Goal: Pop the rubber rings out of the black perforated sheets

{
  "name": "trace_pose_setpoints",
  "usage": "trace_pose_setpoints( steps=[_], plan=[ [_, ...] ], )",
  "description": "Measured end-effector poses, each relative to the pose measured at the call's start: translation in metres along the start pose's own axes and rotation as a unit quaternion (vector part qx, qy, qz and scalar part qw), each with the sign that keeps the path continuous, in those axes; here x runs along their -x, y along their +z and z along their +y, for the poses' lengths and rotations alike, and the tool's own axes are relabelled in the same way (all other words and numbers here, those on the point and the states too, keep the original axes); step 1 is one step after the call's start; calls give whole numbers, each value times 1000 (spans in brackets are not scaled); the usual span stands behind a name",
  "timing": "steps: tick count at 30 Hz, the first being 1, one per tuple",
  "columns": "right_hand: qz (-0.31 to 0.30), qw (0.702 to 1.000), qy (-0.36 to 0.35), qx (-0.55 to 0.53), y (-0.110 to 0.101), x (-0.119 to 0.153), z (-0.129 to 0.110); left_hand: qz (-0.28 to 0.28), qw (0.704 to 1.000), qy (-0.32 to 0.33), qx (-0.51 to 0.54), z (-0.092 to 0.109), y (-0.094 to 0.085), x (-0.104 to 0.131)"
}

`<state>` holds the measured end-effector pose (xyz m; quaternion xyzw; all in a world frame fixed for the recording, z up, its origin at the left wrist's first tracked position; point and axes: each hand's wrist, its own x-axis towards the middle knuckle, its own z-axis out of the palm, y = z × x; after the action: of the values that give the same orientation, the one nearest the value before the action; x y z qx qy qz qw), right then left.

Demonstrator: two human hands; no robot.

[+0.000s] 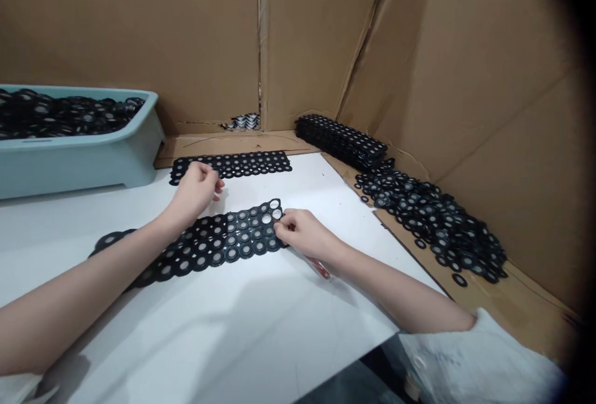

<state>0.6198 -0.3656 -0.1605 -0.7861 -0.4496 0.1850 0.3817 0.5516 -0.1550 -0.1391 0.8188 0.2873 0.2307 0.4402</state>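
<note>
A band of black discs with pale round centres [237,236], set in several rows, lies on the white table. My right hand [302,231] is at its right end, fingers pinched together beside a few whiter circles [275,213]. A slim red-ended tool [320,269] sticks out from under that hand; its front part is hidden by the fingers. Above the band, my left hand [199,187] is raised with thumb and fingertips pressed together. Whatever it may hold is too small to make out. My left forearm covers part of the band's left portion.
Behind the left hand lies a second band of discs [251,162]. A light blue tub [93,165] full of black discs stands at the left. Along the right are a stack of bands [342,140] and a heap of loose rings [433,218]. Cardboard walls [321,38] enclose the table [261,329].
</note>
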Motion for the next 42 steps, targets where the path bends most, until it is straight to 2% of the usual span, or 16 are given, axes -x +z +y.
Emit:
trace_pose_setpoints(
  steps=[2,3,5,7,8,10,13,14,16,22,24,26,30,35,38,42],
  plan=[
    [1,1000,-14,11,0,-1,0,-100,990,47,-92,13,-6,-1],
    [-2,1000,-18,14,0,-1,0,-162,972,81,-147,24,-5,0],
    [-8,1000,-24,14,-1,-2,0,-264,915,173,-251,56,5,5],
    [-5,999,-30,14,-2,-3,0,-314,849,283,-317,95,27,12],
    [1,999,-33,16,-2,-3,0,-299,841,333,-305,115,41,16],
    [7,999,-29,21,-3,-3,1,-229,849,433,-198,150,67,22],
    [0,999,-28,21,-5,-3,0,-174,836,494,-161,174,86,24],
    [-1,999,-33,18,-6,-3,-1,-167,835,492,-179,172,85,22],
    [-3,999,-40,9,-7,-1,-2,-169,836,464,-239,151,72,17],
    [-102,991,46,-74,-12,4,-2,-229,826,294,-422,35,8,18],
    [-109,988,59,-93,-12,4,-1,-246,835,258,-420,7,-1,25],
    [-115,987,53,-100,-13,4,-1,-248,850,239,-399,-9,-3,32],
    [-169,977,68,-109,-19,8,-8,-218,882,234,-347,-10,1,39],
    [-147,987,42,-47,-23,14,-19,-223,917,173,-280,5,-3,38],
    [-168,985,35,-31,-20,14,-21,-227,935,153,-224,12,-9,39],
    [-141,989,-46,24,-13,11,-21,-288,935,116,-173,17,-16,37]
  ],
)
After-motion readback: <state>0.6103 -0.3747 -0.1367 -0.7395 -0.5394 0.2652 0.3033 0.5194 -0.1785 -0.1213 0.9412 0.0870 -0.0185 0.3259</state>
